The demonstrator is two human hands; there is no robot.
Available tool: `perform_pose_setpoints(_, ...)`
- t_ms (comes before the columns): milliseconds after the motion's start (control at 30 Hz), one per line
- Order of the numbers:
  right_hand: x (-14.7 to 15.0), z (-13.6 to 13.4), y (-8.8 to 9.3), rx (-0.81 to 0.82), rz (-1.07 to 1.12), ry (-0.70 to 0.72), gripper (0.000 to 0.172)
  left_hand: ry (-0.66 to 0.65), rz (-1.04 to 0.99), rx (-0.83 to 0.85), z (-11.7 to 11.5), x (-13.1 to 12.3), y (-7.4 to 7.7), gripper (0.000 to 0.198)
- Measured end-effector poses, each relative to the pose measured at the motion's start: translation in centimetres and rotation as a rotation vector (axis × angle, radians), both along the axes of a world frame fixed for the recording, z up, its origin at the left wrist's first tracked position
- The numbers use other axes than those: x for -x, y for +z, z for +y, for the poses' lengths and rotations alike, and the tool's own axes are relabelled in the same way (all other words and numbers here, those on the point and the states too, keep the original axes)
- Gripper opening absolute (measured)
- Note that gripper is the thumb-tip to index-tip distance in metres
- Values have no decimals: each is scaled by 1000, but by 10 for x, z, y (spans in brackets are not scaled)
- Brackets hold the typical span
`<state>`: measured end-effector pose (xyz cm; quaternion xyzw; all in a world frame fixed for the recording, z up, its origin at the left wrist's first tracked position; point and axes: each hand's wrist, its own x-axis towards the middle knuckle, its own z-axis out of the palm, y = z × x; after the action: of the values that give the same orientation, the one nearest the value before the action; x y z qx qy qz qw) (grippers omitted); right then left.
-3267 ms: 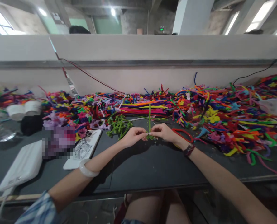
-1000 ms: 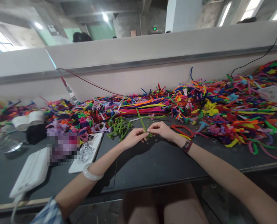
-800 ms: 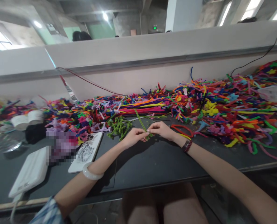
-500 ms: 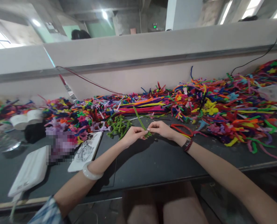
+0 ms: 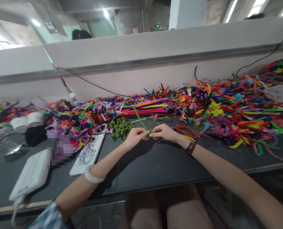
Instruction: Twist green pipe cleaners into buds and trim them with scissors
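Green pipe cleaners (image 5: 140, 118) stick up and to the left from between my fingertips, above the dark table. My left hand (image 5: 136, 138) pinches them from the left, thumb and fingers together. From the right, my right hand (image 5: 164, 132) closes its fingertips on their lower end, almost touching the left fingers. The exact bend between the fingertips is partly hidden. A heap of twisted green pipe-cleaner pieces (image 5: 121, 128) lies just left of my left hand. Beside my right wrist rest scissors with red handles (image 5: 187, 129), partly covered by that hand.
Colourful pipe cleaners (image 5: 234, 117) pile along the back and right, with a straight bundle (image 5: 146, 107) in the middle. At left are a phone (image 5: 87, 156), a white power bank (image 5: 31, 173) with a cable, white cups (image 5: 35, 119) and clear plastic (image 5: 3, 143). A partition (image 5: 141, 51) stands behind.
The green stems have tilted further left, and their lower end has turned between my fingertips. Both hands stay in nearly the same place.
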<state>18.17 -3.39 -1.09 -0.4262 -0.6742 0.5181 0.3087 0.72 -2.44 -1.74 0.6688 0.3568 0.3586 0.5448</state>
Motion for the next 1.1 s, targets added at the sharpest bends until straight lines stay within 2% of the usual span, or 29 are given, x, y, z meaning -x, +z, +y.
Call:
perform_pose_setpoints(133, 2, -1, 0, -14, -22, 24, 28, -15, 23, -25, 1, 1, -1, 27)
perform_pose_setpoints(300, 4, -3, 3, 26, 11, -63, 31, -14, 50, -53, 2, 2, 0, 29)
perform_pose_setpoints(400, 6, -3, 3, 35, 30, -96, 27, -56, 57, -41, 0, 1, 1, 28)
perform_pose_setpoints(567, 5, -1, 2, 11, 75, -110, 22, -68, -18, 123, -1, -1, 0, 25)
perform_pose_setpoints(733, 1, 2, 0, -34, 153, -175, 23, 38, -172, 263, 4, 0, -4, 26)
perform_pose_setpoints(933, 1, 3, -1, -36, 123, -154, 23, 53, -177, 228, 4, 1, -3, 26)
perform_pose_setpoints(1100, -1, 2, -2, -59, 51, -69, 23, 53, -147, 211, 3, 1, -2, 25)
